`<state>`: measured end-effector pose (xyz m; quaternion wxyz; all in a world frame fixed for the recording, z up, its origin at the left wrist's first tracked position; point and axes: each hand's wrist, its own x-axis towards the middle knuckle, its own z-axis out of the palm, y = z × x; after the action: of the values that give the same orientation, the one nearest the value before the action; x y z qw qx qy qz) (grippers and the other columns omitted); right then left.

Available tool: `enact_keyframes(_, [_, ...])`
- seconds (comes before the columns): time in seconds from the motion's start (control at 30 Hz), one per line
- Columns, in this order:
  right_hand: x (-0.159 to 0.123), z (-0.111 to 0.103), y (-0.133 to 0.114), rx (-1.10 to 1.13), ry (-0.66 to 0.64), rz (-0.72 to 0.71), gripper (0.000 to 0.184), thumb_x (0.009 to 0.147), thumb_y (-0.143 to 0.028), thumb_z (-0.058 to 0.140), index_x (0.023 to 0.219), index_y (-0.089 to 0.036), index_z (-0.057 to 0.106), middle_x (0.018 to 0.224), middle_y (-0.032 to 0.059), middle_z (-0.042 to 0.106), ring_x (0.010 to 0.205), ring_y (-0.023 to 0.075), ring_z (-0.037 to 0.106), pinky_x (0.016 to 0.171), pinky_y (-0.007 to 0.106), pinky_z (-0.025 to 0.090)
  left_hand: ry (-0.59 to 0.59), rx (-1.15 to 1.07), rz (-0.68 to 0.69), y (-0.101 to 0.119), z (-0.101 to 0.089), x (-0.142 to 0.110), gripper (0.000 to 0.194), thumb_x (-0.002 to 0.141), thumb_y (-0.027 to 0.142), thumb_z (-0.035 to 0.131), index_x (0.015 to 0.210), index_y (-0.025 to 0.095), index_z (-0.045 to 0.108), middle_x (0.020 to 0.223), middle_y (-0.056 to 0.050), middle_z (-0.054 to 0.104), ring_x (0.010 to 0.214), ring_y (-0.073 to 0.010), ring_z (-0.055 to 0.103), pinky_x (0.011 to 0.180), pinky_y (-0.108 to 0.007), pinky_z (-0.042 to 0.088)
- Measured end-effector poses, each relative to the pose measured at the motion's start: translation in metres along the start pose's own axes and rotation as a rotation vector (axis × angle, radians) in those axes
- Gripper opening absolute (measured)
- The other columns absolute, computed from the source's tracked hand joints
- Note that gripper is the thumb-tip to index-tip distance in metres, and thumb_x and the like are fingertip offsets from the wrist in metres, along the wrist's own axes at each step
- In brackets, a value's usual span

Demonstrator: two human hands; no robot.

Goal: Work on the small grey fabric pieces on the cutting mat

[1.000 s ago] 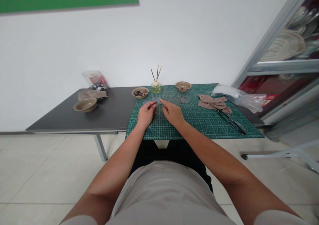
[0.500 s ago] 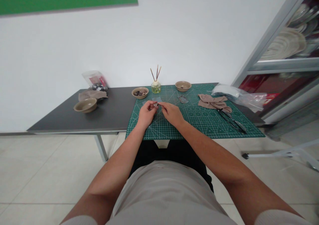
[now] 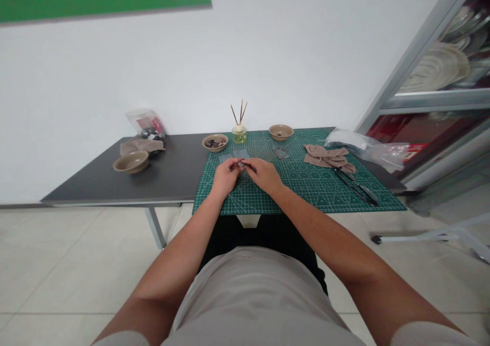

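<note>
Over the green cutting mat (image 3: 306, 188), my left hand (image 3: 225, 176) is closed, its thumb and fingertips pinching a small grey stone (image 3: 241, 165). My right hand (image 3: 264, 174) is closed on the same stone from the other side, fingertips meeting those of the left. Just beyond my fingers lie small grey sheets (image 3: 241, 153), flat on the mat. A tan bowl (image 3: 209, 149) holding several dark and brown stones stands behind my left hand. Farther right there is another tan bowl (image 3: 281, 137) with a small dark piece inside.
A reed diffuser (image 3: 240, 134) stands at the back. On the right lie a clear plastic piece (image 3: 280, 153), a brown cloth (image 3: 325, 157), black-framed glasses (image 3: 356, 187) and plastic bags (image 3: 367, 147). A tan bowl (image 3: 132, 163), cloth (image 3: 141, 145) and bag (image 3: 143, 121) sit left.
My fingertips have shifted slightly toward me around the stone, and my right fingers are bent more. More of the grey sheets shows beyond my hands.
</note>
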<state>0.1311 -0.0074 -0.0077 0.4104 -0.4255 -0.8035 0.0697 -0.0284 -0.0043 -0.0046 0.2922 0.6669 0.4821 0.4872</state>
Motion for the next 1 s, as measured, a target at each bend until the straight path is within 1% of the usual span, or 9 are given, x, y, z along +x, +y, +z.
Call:
enact_keyframes(0.2, [0.002, -0.005, 0.003, 0.057, 0.014, 0.054, 0.018, 0.089, -0.02, 0.06, 0.101, -0.023, 0.072, 0.099, 0.0047, 0.073, 0.094, 0.0199, 0.067, 0.085, 0.034, 0.05, -0.052, -0.113, -0.042, -0.003, 0.002, 0.001, 0.02, 0.071, 0.019, 0.065, 0.089, 0.018, 0.072, 0.066, 0.001, 0.063, 0.062, -0.0136, 0.057, 0.065, -0.026, 0.046])
enact_keyframes(0.4, [0.001, -0.005, 0.004, 0.05, 0.059, 0.105, 0.011, 0.086, -0.027, 0.066, 0.094, -0.022, 0.073, 0.094, 0.0046, 0.073, 0.089, 0.0205, 0.067, 0.083, 0.034, 0.05, -0.059, -0.213, -0.074, -0.006, 0.002, 0.001, 0.025, 0.071, 0.018, 0.065, 0.095, 0.017, 0.073, 0.066, 0.001, 0.063, 0.062, -0.0135, 0.058, 0.065, -0.027, 0.047])
enact_keyframes(0.57, [0.001, -0.004, 0.003, 0.06, 0.023, 0.041, 0.016, 0.087, -0.02, 0.063, 0.101, -0.021, 0.07, 0.099, 0.0056, 0.072, 0.095, 0.0201, 0.066, 0.085, 0.034, 0.049, -0.072, -0.257, -0.07, -0.009, 0.001, 0.002, 0.023, 0.07, 0.018, 0.066, 0.092, 0.017, 0.073, 0.066, 0.001, 0.063, 0.061, -0.0125, 0.057, 0.065, -0.027, 0.047])
enact_keyframes(0.8, [0.001, -0.004, 0.004, 0.059, 0.038, 0.045, 0.011, 0.087, -0.022, 0.063, 0.096, -0.02, 0.068, 0.095, 0.0059, 0.07, 0.092, 0.0201, 0.064, 0.084, 0.033, 0.048, -0.071, -0.286, -0.086, -0.009, 0.003, 0.002, 0.025, 0.069, 0.018, 0.067, 0.093, 0.016, 0.073, 0.064, 0.002, 0.061, 0.059, -0.012, 0.056, 0.063, -0.026, 0.046])
enact_keyframes(1.0, [0.001, -0.004, 0.004, 0.088, 0.014, -0.025, 0.012, 0.088, -0.018, 0.058, 0.097, -0.02, 0.066, 0.097, 0.0062, 0.068, 0.093, 0.0199, 0.063, 0.084, 0.034, 0.048, -0.087, -0.276, -0.08, -0.014, 0.003, 0.003, 0.023, 0.069, 0.02, 0.068, 0.091, 0.017, 0.073, 0.065, 0.002, 0.062, 0.06, -0.0121, 0.056, 0.064, -0.026, 0.046])
